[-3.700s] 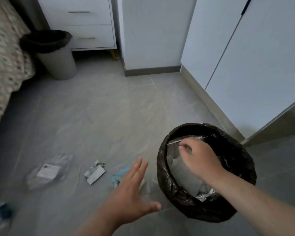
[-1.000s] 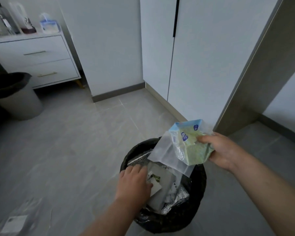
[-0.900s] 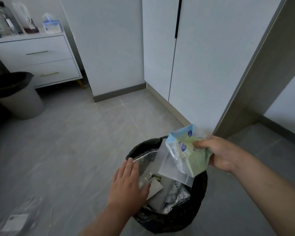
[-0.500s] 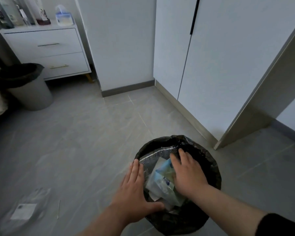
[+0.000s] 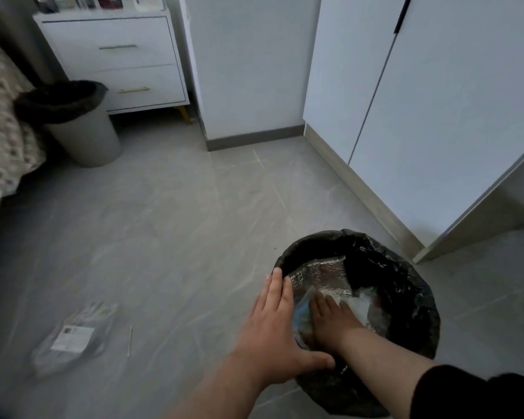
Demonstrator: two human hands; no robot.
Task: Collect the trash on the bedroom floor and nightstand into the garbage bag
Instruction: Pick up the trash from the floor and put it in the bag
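Observation:
The black garbage bag [image 5: 406,285] stands open on the grey floor at the lower right. My right hand [image 5: 330,323] is inside it, fingers stretched flat on a blue-green packet [image 5: 301,314] and clear plastic. A silver foil wrapper [image 5: 321,275] lies against the bag's inner wall. My left hand [image 5: 273,337] lies flat over the bag's left rim, thumb spread along the near edge. On the floor at the lower left lie a clear plastic bag with a white label [image 5: 73,337] and a thin stick [image 5: 129,341]. The white nightstand [image 5: 112,58] stands at the back left with bottles on top.
A grey bin with a black liner [image 5: 79,128] stands beside the nightstand. The patterned bed [image 5: 0,137] runs along the left edge. White wardrobe doors [image 5: 436,101] and a wall corner [image 5: 248,86] close off the right and back.
My right hand has carried the blue-green packet and clear plastic down into the bag and pressed deeper. My left hand has come out of the bag onto its rim. The view tilted down and left.

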